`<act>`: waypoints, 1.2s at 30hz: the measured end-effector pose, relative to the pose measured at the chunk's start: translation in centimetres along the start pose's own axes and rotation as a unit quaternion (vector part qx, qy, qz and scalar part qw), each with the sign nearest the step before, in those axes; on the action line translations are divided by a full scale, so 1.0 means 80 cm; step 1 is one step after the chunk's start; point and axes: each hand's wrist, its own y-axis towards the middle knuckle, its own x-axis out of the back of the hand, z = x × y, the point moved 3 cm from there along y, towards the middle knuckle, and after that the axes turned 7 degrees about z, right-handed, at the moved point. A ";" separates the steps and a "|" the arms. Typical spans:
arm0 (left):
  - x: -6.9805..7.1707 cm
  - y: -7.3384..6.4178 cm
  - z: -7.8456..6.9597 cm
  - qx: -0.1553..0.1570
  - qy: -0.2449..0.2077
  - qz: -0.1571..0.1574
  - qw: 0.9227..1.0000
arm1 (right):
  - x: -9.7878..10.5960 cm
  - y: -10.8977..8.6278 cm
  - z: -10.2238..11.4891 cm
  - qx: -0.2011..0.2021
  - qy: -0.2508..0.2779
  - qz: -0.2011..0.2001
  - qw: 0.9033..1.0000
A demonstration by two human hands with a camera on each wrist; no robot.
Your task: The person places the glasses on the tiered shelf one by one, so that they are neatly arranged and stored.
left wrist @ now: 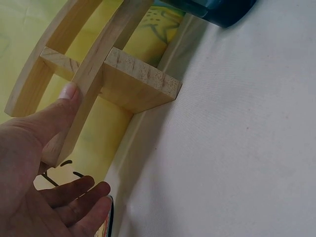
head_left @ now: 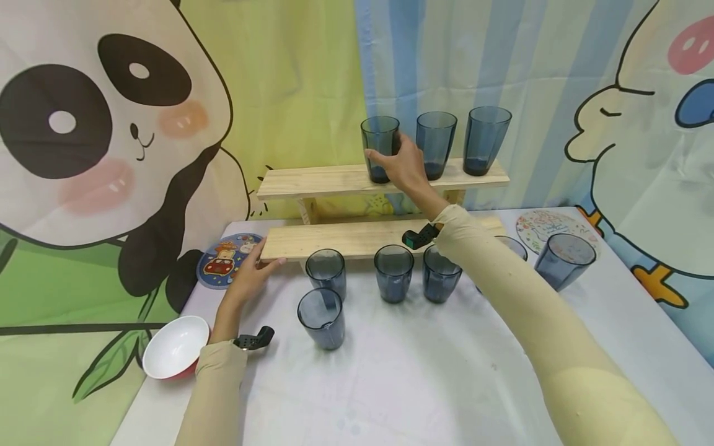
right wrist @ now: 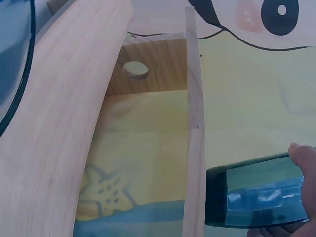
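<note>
My right hand [head_left: 403, 166] grips a blue glass tumbler [head_left: 378, 139] at the left of two others on the upper board [head_left: 318, 180] of a two-tier wooden shelf. In the right wrist view, the base of this tumbler [right wrist: 264, 194] meets the board's edge, the thumb and fingers around its sides. My left hand [head_left: 245, 279] holds the left end of the lower board [head_left: 329, 238]. The left wrist view has its thumb [left wrist: 69, 92] pressed on the board's face, the index finger mostly hidden behind it, the other fingers loosely bent in the air.
Several more blue tumblers [head_left: 393, 272] stand on the white tablecloth before the shelf; one tumbler [head_left: 564, 260] is at the right. My right sleeve partly covers another. A white bowl [head_left: 175, 347] and a round blue mat [head_left: 227, 260] lie left; a floral mat [head_left: 549, 226] lies back right.
</note>
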 end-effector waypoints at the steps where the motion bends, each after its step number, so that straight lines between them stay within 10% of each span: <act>1: 0.000 0.000 0.000 0.001 0.000 0.000 1.000 | 0.000 0.000 0.000 -0.002 -0.005 0.002 1.000; 18: 0.000 -0.003 -0.009 0.007 -0.009 0.004 1.000 | 0.021 -0.058 0.009 0.038 -0.051 0.039 0.997; 26: 0.001 -0.002 -0.004 -0.007 -0.013 0.000 1.000 | 0.018 -0.135 0.010 0.115 0.018 0.099 0.988; 36: 0.001 -0.004 -0.005 0.001 0.001 0.004 1.000 | -0.058 -0.257 -0.030 0.132 0.075 0.221 0.963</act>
